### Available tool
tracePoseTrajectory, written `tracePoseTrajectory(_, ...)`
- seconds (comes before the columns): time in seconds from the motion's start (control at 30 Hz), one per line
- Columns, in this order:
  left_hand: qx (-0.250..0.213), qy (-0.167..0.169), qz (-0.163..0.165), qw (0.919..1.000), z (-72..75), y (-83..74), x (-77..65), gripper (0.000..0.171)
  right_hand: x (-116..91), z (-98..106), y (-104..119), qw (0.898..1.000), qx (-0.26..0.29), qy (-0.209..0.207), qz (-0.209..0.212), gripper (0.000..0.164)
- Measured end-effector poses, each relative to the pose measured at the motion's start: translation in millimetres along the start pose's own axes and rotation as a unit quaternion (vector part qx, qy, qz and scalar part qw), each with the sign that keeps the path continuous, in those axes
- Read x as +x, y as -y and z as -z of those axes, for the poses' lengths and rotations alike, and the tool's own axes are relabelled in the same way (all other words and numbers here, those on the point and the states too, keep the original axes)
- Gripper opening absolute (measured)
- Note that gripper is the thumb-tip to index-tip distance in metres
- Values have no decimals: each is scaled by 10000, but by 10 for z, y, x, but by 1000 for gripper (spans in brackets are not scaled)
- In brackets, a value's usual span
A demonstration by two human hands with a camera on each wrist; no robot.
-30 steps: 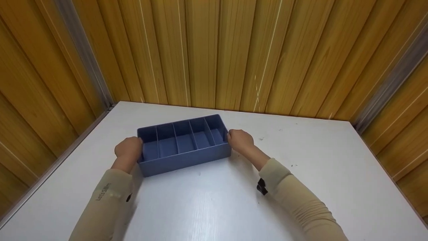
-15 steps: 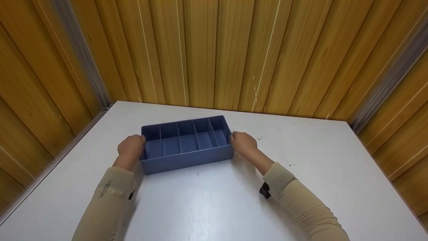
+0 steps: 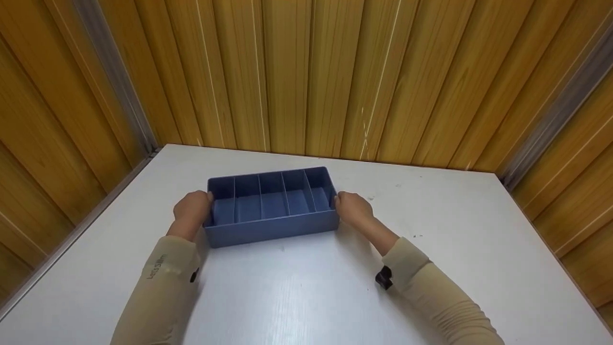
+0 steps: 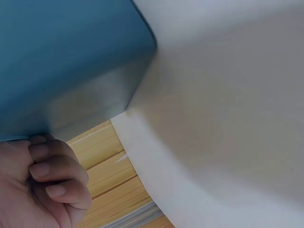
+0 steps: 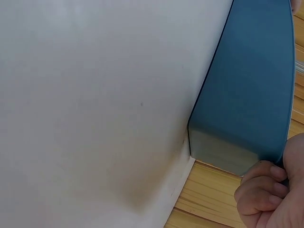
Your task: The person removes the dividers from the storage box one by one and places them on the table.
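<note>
Sleeved left forearm (image 3: 155, 292) reaching forward with a slight inward lean, sleeved right forearm (image 3: 436, 290) slanting inward more strongly, left hand (image 3: 192, 209) and right hand (image 3: 353, 208) well apart, roughly level, both gripping, left fingers (image 4: 61, 168) curled, right fingers (image 5: 260, 187) likewise bent inward.

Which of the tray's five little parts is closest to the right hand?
The last part at the right end of the tray: the right hand grips that end, while the other four sit farther over, toward the left hand.
</note>
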State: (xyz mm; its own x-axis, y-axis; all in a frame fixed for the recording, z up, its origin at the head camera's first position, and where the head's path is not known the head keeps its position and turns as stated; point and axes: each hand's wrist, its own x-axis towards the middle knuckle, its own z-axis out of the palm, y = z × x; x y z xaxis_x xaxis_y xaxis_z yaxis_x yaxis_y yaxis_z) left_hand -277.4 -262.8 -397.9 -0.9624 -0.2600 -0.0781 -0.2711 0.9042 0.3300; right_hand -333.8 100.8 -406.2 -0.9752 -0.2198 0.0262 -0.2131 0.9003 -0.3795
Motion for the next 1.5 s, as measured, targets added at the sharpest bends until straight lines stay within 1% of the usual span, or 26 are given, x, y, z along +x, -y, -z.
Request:
tracePoseTrajectory(0.13,-64,3,-5,10000,1,-9,6,54,-21,9,-18,10000,64,56,-1,37)
tracePoseTrajectory(0.3,-352,55,33,9994,-11,-11,16,53,-52,24,-50,9999,10,99,25,37)
tracePoseTrajectory(0.4,-458,73,-39,9989,-15,-28,22,52,-84,38,-72,9999,-10,89,54,39)
tracePoseTrajectory(0.53,-433,134,-122,9989,-19,-71,43,53,-127,61,-103,10000,7,71,16,40)
tracePoseTrajectory(0.8,-311,287,-30,9991,-23,-174,68,54,-181,100,-151,9999,-14,97,-60,38)
tracePoseTrajectory(1.0,-385,231,-59,9990,-53,-215,67,54,-230,98,-204,10000,-12,3,-58,36)
tracePoseTrajectory(1.23,-322,204,-154,9992,-69,-303,59,54,-282,121,-276,9999,-52,-7,-119,35)
tracePoseTrajectory(1.5,-218,265,-71,9994,-88,-438,75,55,-365,170,-350,9997,-109,39,-192,38)
